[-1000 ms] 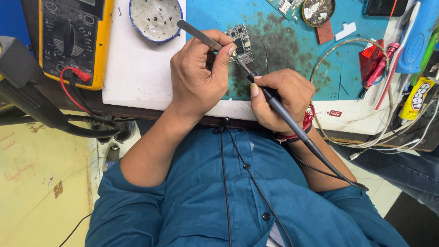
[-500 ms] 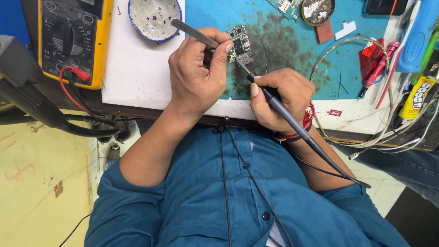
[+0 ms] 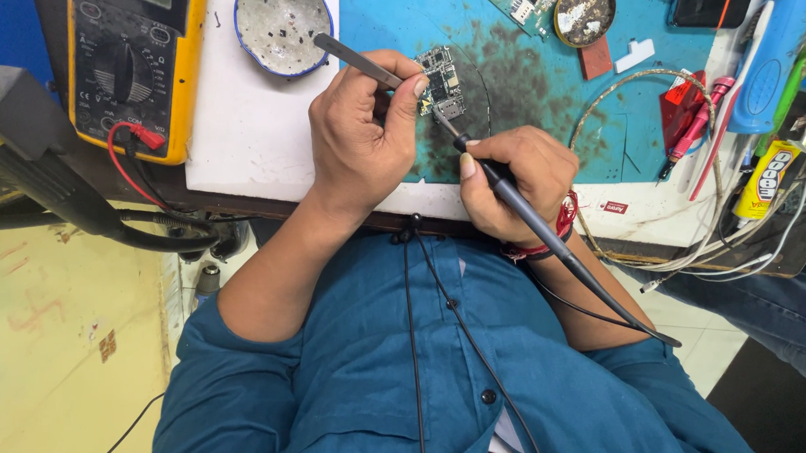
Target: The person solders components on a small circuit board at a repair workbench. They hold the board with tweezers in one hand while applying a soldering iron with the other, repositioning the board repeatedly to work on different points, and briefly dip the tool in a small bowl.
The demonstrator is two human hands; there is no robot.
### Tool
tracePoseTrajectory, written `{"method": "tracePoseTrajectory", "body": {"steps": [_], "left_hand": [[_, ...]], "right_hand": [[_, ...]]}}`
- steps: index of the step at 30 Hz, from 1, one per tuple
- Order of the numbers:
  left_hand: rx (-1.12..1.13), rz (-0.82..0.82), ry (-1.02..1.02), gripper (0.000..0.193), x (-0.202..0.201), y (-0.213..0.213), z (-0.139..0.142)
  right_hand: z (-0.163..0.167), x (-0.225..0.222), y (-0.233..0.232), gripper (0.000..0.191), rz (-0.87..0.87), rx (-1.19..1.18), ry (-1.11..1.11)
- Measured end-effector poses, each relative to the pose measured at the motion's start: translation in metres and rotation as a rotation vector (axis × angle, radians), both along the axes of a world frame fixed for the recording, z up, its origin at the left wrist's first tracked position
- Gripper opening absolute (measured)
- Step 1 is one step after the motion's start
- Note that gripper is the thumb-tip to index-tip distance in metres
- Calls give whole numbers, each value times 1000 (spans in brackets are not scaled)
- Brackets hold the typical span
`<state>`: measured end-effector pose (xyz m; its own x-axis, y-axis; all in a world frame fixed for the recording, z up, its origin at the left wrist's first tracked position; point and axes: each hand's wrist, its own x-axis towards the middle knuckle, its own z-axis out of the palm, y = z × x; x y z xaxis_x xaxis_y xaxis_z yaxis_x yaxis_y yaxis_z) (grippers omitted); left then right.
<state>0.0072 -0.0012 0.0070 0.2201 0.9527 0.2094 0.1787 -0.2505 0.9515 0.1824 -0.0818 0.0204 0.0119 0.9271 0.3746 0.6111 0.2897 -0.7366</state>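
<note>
Left hand [image 3: 358, 133] pinches tweezers [image 3: 360, 63] over small circuit board [image 3: 442, 78] on blue mat [image 3: 524, 85]. Right hand [image 3: 514, 181] grips soldering iron [image 3: 510, 195], tip at board.

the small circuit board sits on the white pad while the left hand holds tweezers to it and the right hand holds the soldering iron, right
Not quite. The head view shows the small circuit board lying on the blue mat, not the white pad. The rest stands: the left hand holds tweezers to it, and the right hand holds the soldering iron.
</note>
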Motion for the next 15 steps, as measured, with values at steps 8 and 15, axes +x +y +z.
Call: {"method": "tracePoseTrajectory", "body": {"steps": [8,15], "left_hand": [[3,-1,4,7,0,0,0],[-3,0,7,7,-1,0,1]], "right_hand": [[1,-1,0,12,-6,-3,3],[1,-1,0,12,-8,-4,6]]}}
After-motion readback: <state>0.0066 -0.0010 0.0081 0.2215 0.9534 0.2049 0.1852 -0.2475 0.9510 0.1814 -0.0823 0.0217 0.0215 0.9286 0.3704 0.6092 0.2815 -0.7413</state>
